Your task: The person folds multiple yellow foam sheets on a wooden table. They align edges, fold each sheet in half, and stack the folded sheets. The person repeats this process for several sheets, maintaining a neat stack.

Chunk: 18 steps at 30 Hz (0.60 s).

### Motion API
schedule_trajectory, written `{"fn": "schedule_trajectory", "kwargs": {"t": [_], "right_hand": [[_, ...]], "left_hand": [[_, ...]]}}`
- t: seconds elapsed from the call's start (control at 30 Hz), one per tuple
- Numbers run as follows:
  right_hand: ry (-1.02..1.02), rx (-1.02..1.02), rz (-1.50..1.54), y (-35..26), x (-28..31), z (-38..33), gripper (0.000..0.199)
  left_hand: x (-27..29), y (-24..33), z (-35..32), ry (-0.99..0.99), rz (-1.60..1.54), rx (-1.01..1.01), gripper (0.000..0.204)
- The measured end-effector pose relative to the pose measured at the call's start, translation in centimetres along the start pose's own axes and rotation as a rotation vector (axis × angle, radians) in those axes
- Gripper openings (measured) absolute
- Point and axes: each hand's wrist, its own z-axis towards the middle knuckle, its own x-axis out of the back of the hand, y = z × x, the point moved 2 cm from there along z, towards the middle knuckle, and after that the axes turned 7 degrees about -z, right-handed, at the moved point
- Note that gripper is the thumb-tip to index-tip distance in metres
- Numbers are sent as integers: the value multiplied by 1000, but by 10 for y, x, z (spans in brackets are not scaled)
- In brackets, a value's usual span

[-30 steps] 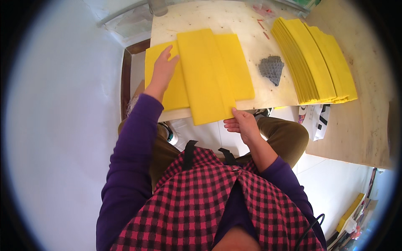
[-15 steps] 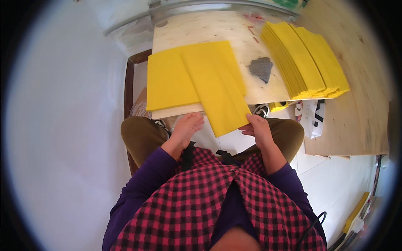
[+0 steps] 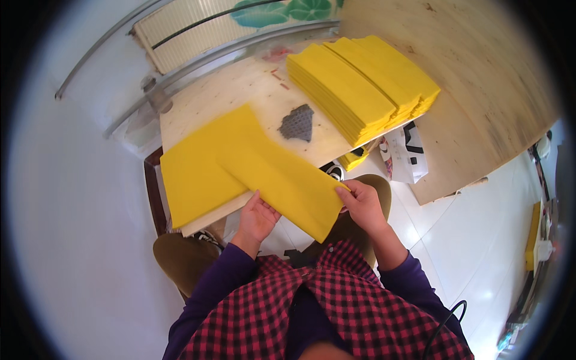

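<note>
A folded strip of yellow fabric (image 3: 288, 183) reaches over the table's near edge toward me. Its far end lies on a wider flat yellow fabric piece (image 3: 195, 171). My right hand (image 3: 365, 207) pinches the strip's near right corner, thumb on top. Beside the strip's left edge is my left hand (image 3: 258, 221), palm up and open. Its fingers point toward the underside of the strip, and whether they touch it I cannot tell.
Stacks of folded yellow fabric (image 3: 348, 84) stand at the table's right side. A grey textured cloth scrap (image 3: 297, 123) lies on the wooden table (image 3: 225, 87). A white bag (image 3: 408, 155) hangs or stands below the right edge, near a wooden panel (image 3: 474, 120).
My view has turned, so the table appears tilted and shifted left. My left hand has come up to the strip's edge, palm turned up. The right hand still holds the corner.
</note>
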Motion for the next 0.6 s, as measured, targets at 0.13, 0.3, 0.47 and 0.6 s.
{"fn": "schedule_trajectory", "kwargs": {"t": [0.13,0.3,0.47,0.6], "right_hand": [[-6,62,-124,-22,30,-13,18],[50,199,-307,-40,70,-33,14],[167,199,-231,-33,105,-38,12],[252,148,-98,-21,132,-30,13]], "left_hand": [[-22,-8,20,-102,-73,-74,41],[-45,-3,46,-73,-57,-160,41],[-80,-1,61,-79,15,-199,41],[-124,-4,65,-99,128,-228,41]]}}
